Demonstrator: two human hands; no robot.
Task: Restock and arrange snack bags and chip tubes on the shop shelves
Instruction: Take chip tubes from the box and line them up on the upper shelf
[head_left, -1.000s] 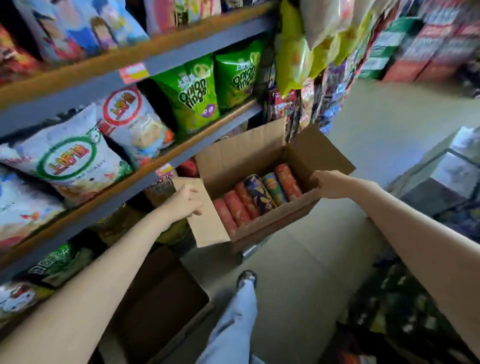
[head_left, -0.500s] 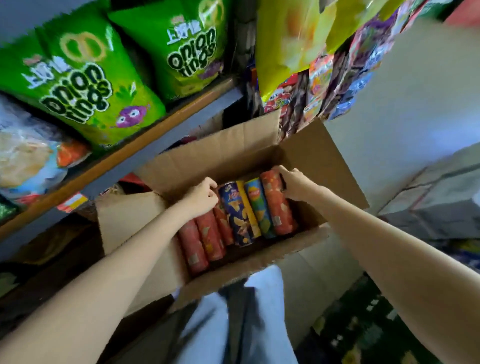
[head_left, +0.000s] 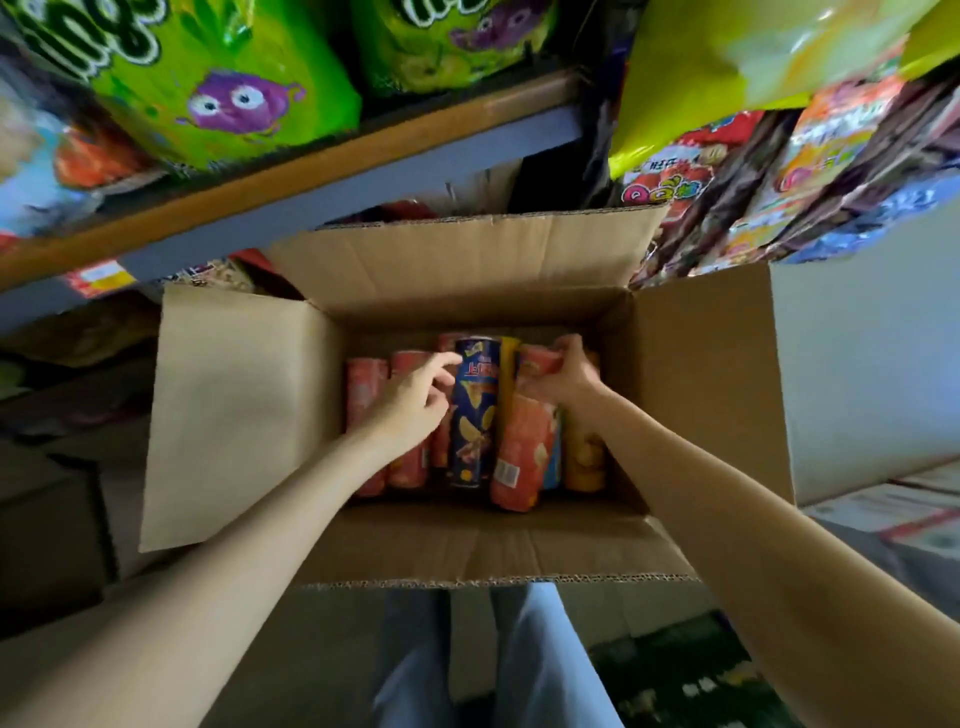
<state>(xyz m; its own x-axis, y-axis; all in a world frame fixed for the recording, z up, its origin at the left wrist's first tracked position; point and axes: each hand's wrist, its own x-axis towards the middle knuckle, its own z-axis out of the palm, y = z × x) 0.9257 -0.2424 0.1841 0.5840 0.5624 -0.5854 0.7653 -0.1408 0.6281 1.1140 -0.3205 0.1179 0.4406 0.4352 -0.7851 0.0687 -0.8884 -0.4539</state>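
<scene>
**Tubes packed tight: risks on the lift-out**

While both hands are down inside the open cardboard box (head_left: 467, 291), I count several ways this could slip. My left hand (head_left: 410, 405) rests over the red tubes (head_left: 405, 415) on the left of the row, its fingers loosely spread and a fingertip touching the top edge of the dark blue tube (head_left: 472, 410); it grips nothing yet, as far as I can see. My right hand (head_left: 561, 374) is curled round the far end of a pale red tube (head_left: 524, 447) just right of the blue one.

I judge the tubes lie side by side, touching, so pulling one up by a single end could drag a neighbour with it or tip it back into the row. A one-ended hold on a smooth cylinder may also let it swing and slide out.

Overhead, the shelf edge (head_left: 322, 171) with the green onion-ring bags (head_left: 223, 78) sits just above the box's back flap; a lifted tube could knock it. What carries the box I cannot tell, so leaning on it may shift it.
</scene>
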